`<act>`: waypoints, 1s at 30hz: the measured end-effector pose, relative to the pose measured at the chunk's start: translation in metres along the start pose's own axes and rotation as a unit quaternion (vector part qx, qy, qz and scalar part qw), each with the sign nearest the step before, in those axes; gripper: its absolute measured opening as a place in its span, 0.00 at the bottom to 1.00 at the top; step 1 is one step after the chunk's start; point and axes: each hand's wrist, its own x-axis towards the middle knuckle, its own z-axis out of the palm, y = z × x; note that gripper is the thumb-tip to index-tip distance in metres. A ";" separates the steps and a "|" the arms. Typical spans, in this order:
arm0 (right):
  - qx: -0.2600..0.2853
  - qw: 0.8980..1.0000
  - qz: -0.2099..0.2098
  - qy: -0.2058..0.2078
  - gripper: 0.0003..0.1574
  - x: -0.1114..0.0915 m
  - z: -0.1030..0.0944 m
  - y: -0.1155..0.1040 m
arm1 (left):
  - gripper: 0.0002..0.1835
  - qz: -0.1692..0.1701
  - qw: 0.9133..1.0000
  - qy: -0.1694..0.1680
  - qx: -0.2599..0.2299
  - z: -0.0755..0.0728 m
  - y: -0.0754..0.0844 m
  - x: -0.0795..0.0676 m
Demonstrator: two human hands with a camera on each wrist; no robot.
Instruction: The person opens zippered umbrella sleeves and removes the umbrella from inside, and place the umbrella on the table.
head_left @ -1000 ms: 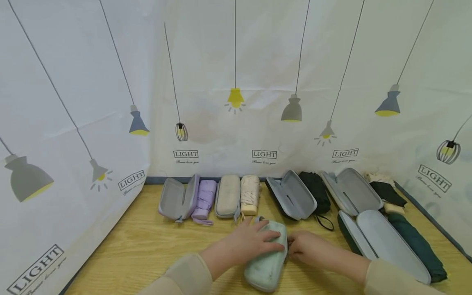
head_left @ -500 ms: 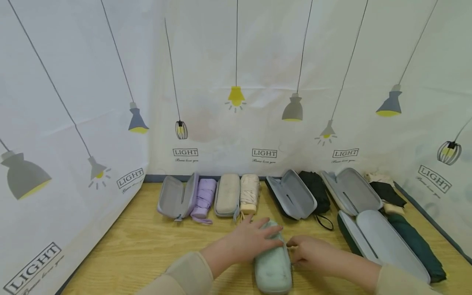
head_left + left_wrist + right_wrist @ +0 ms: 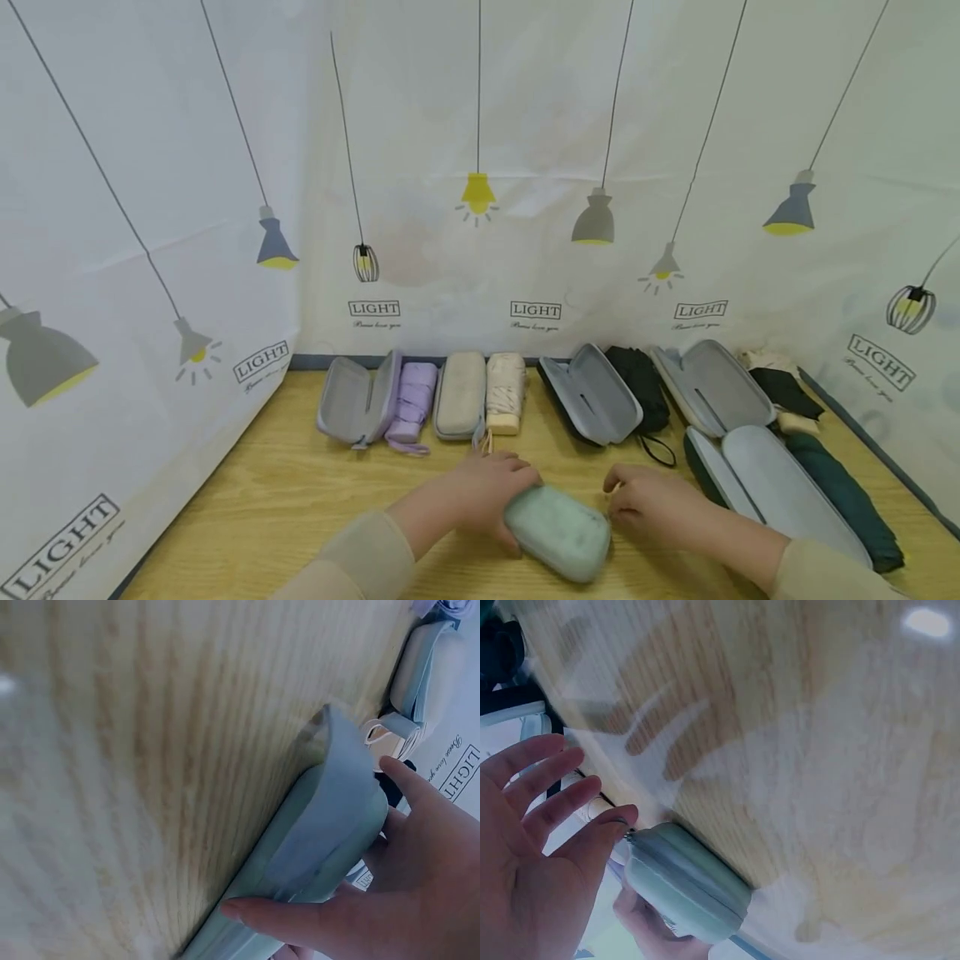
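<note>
A mint-green zip case lies slantwise on the table, its lid down. My left hand grips its far left end. In the left wrist view the thumb presses one side of the case while the other fingers reach round the opposite side. A grey-blue band runs along that side and juts out at the end. At the case's right end, my right hand pinches the small zip pull between thumb and index finger; the other fingers are loosely bent.
Along the back stand an open lilac case, a lilac folding umbrella, a beige case, a cream umbrella and an open black case beside a black umbrella. An open dark green case and green umbrella lie right.
The mint case has turned, its near end swinging right. My left hand has slid off its top to grip the far left end; my right hand has shifted slightly right.
</note>
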 end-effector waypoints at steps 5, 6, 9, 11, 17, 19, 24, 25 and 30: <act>-0.027 0.999 0.020 0.023 0.06 0.003 0.002 0.003 | 0.47 -0.011 0.998 -0.004 -0.063 0.006 -0.001 -0.012; -0.037 0.999 0.022 0.033 0.06 0.004 0.002 0.004 | 0.47 -0.021 0.997 -0.002 -0.070 0.006 -0.001 -0.014; -0.059 0.996 0.025 0.058 0.05 0.009 0.002 0.003 | 0.46 -0.059 0.995 0.011 -0.082 0.007 -0.001 -0.021; -0.069 0.995 0.029 0.066 0.04 0.012 0.003 0.002 | 0.45 -0.082 0.993 0.023 -0.079 0.007 -0.002 -0.025; -0.070 0.995 0.068 0.030 0.03 0.017 0.008 -0.006 | 0.42 -0.133 0.989 0.035 -0.063 0.005 -0.001 -0.029; -0.072 0.994 0.079 0.023 0.04 0.018 0.011 -0.012 | 0.43 -0.156 0.985 0.041 -0.053 0.005 0.000 -0.028; -0.074 0.995 0.065 0.018 0.07 0.023 0.019 -0.029 | 0.43 -0.191 0.979 0.056 -0.040 0.005 0.004 -0.023; -0.075 0.996 0.055 0.018 0.08 0.025 0.021 -0.032 | 0.43 -0.193 0.979 0.056 -0.040 0.004 0.005 -0.022; -0.056 0.998 0.025 0.013 0.07 0.030 0.025 -0.042 | 0.47 -0.178 0.983 0.042 -0.026 0.003 0.007 -0.024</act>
